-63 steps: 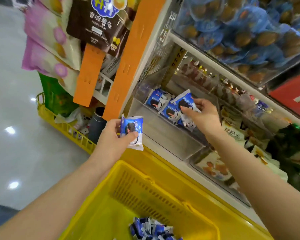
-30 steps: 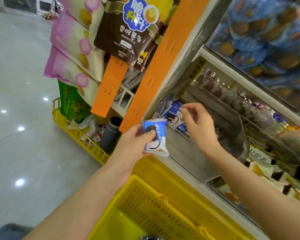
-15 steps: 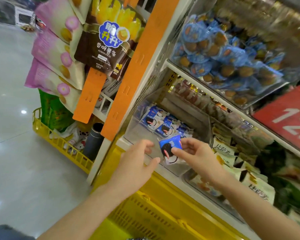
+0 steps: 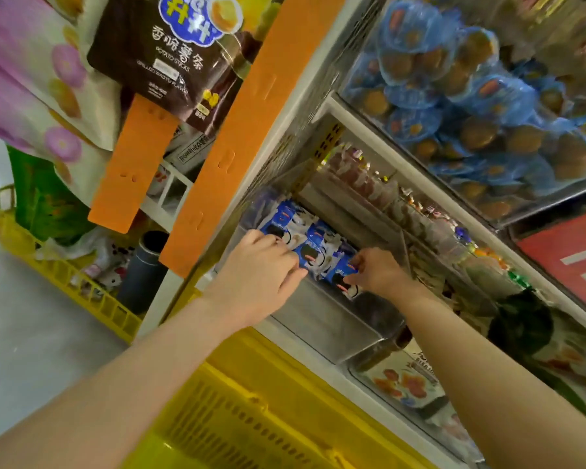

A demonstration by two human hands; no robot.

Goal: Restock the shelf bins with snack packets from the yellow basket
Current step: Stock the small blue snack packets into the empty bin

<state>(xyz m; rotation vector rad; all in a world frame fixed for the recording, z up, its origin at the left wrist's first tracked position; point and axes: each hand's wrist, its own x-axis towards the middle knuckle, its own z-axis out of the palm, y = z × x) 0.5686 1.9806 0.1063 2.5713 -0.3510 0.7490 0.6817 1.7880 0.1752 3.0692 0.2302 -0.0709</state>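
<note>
Snack packets lie at the shelf bin's back, the basket below and before it.

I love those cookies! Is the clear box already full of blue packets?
No, the blue packets fill only the back of the clear bin; its front part holds none.

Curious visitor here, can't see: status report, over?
Left hand on the packet row, right hand pinching a blue packet in clear bin. Nothing blocking.

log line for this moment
left hand: touches packet row in clear bin | right hand: pinches front packet | yellow basket: below
</note>
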